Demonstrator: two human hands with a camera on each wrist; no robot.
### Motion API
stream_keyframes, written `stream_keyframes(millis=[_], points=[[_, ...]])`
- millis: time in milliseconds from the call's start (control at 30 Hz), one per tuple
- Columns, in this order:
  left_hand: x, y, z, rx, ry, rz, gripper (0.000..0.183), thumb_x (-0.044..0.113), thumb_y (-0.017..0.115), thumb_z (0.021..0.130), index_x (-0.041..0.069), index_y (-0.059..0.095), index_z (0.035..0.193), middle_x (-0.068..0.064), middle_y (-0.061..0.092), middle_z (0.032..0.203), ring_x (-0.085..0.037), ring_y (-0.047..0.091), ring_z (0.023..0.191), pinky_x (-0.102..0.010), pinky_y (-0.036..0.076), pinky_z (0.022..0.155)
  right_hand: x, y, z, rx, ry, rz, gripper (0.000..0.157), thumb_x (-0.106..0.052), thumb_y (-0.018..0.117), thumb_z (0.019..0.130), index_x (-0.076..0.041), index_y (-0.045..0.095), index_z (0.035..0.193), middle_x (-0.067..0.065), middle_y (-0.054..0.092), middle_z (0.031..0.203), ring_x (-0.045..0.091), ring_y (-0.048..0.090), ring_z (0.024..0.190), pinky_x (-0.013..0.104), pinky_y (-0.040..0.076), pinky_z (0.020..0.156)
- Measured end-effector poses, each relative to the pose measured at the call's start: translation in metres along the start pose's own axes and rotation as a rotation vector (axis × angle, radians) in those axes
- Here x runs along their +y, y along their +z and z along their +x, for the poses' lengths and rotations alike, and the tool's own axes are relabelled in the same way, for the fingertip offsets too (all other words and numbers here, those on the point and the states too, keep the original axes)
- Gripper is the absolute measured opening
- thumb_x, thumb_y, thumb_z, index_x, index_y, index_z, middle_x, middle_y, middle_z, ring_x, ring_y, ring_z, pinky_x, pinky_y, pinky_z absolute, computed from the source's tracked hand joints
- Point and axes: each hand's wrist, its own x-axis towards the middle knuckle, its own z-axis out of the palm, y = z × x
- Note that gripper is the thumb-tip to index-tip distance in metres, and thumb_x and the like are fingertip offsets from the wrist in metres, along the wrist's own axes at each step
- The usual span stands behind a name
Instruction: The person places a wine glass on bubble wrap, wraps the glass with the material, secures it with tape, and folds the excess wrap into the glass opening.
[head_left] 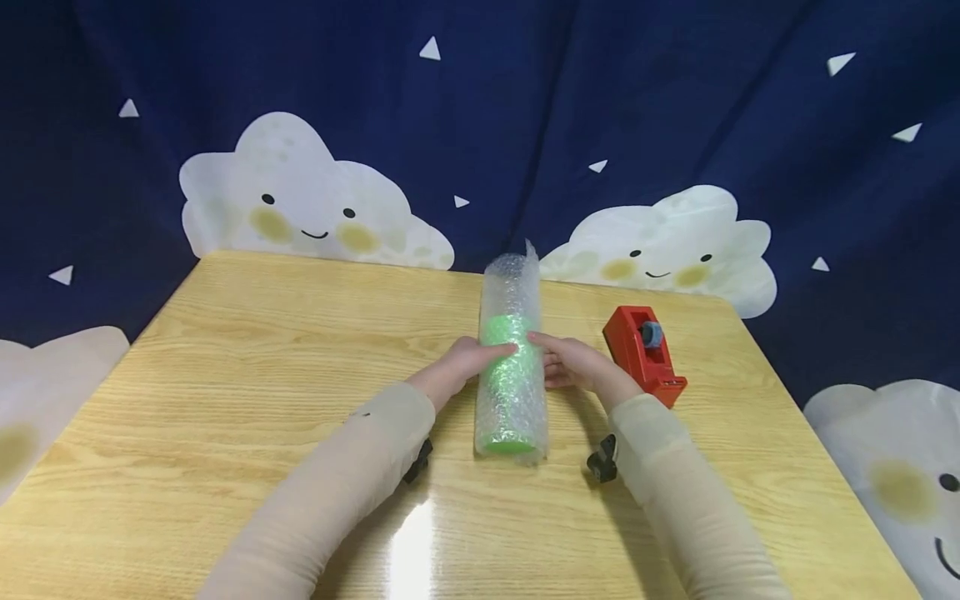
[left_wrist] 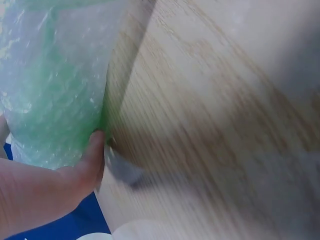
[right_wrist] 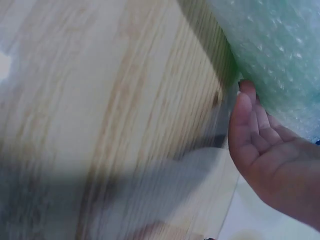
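A green cylinder (head_left: 508,375) lies on the table inside a roll of clear bubble wrap (head_left: 512,283), whose far end extends beyond the green part. My left hand (head_left: 462,364) grips the roll from its left side, with the thumb across the top. From the right side my right hand (head_left: 576,363) holds it, one digit on the wrap's upper edge and the others bent low beside it. In the left wrist view, a fingertip of the left hand (left_wrist: 60,187) meets the wrap near the tabletop. The right wrist view shows the right hand's (right_wrist: 272,155) curled fingers against the wrap's lower side.
A red tape dispenser (head_left: 641,354) with a small bluish roll stands on the wooden table (head_left: 300,350), right of the right hand. Behind the table's far edge hangs a dark blue curtain (head_left: 495,108) with clouds and white triangles.
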Motion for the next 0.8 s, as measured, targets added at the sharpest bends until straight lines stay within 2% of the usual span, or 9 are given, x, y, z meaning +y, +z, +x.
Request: stream_keyframes(millis=[167, 267, 367, 500, 567, 667, 733, 800], points=[[0.002, -0.007, -0.004, -0.057, -0.002, 0.006, 0.084, 0.055, 0.056, 0.085, -0.005, 0.035, 0.139, -0.017, 0.047, 0.137, -0.029, 0.048, 0.123, -0.042, 0.033, 0.11, -0.003, 0.004, -0.003, 0.028, -0.023, -0.013, 0.05, -0.051, 0.045, 0.092, -0.005, 0.058, 0.108, -0.008, 0.068, 0.077, 0.006, 0.063, 0.076, 0.026, 0.053, 0.075], [0.003, -0.009, -0.006, -0.04, 0.005, -0.026, 0.078, 0.057, 0.048, 0.088, -0.003, 0.04, 0.137, -0.015, 0.055, 0.127, -0.026, 0.055, 0.114, -0.041, 0.038, 0.105, -0.005, 0.006, -0.006, 0.034, -0.034, -0.014, 0.045, -0.049, 0.044, 0.093, -0.008, 0.06, 0.101, -0.009, 0.067, 0.074, 0.005, 0.063, 0.074, 0.025, 0.053, 0.073], [0.002, -0.012, -0.007, -0.006, 0.022, -0.067, 0.067, 0.052, 0.045, 0.092, -0.003, 0.045, 0.132, -0.012, 0.061, 0.111, -0.022, 0.06, 0.098, -0.036, 0.047, 0.094, -0.008, 0.008, -0.009, 0.039, -0.039, -0.022, 0.043, -0.048, 0.044, 0.094, -0.009, 0.06, 0.098, -0.01, 0.067, 0.072, 0.004, 0.062, 0.072, 0.026, 0.053, 0.074], [0.0, -0.014, -0.008, 0.005, 0.042, -0.095, 0.062, 0.049, 0.043, 0.094, -0.002, 0.049, 0.128, -0.006, 0.059, 0.096, -0.017, 0.057, 0.085, -0.029, 0.05, 0.081, -0.011, 0.01, -0.013, 0.056, -0.041, -0.04, 0.039, -0.045, 0.044, 0.095, -0.009, 0.059, 0.095, -0.01, 0.065, 0.072, 0.005, 0.06, 0.072, 0.03, 0.052, 0.079], [0.0, -0.015, -0.009, 0.003, 0.051, -0.105, 0.065, 0.053, 0.042, 0.093, -0.001, 0.05, 0.128, -0.006, 0.058, 0.097, -0.017, 0.057, 0.085, -0.03, 0.05, 0.081, -0.012, 0.01, -0.015, 0.066, -0.049, -0.047, 0.037, -0.045, 0.045, 0.095, -0.011, 0.059, 0.092, -0.01, 0.064, 0.071, 0.005, 0.059, 0.072, 0.032, 0.051, 0.083], [0.002, -0.017, -0.011, -0.006, 0.078, -0.117, 0.067, 0.055, 0.045, 0.091, 0.0, 0.048, 0.131, -0.011, 0.059, 0.11, -0.023, 0.059, 0.094, -0.035, 0.049, 0.09, -0.014, 0.01, -0.018, 0.077, -0.079, -0.056, 0.035, -0.043, 0.046, 0.095, -0.01, 0.057, 0.092, -0.01, 0.06, 0.069, 0.007, 0.058, 0.074, 0.035, 0.05, 0.088], [0.004, -0.018, -0.012, 0.0, 0.095, -0.113, 0.069, 0.052, 0.051, 0.09, 0.0, 0.045, 0.134, -0.015, 0.056, 0.124, -0.026, 0.059, 0.105, -0.039, 0.046, 0.098, -0.015, 0.01, -0.02, 0.081, -0.111, -0.07, 0.039, -0.042, 0.046, 0.095, -0.006, 0.058, 0.103, -0.008, 0.062, 0.075, 0.009, 0.059, 0.08, 0.037, 0.049, 0.092], [0.006, -0.019, -0.014, 0.01, 0.116, -0.097, 0.072, 0.049, 0.056, 0.088, 0.0, 0.039, 0.138, -0.018, 0.049, 0.135, -0.03, 0.057, 0.113, -0.041, 0.04, 0.105, -0.017, 0.009, -0.024, 0.084, -0.148, -0.079, 0.047, -0.041, 0.045, 0.096, 0.0, 0.052, 0.119, -0.001, 0.063, 0.09, 0.015, 0.059, 0.092, 0.041, 0.046, 0.097]])
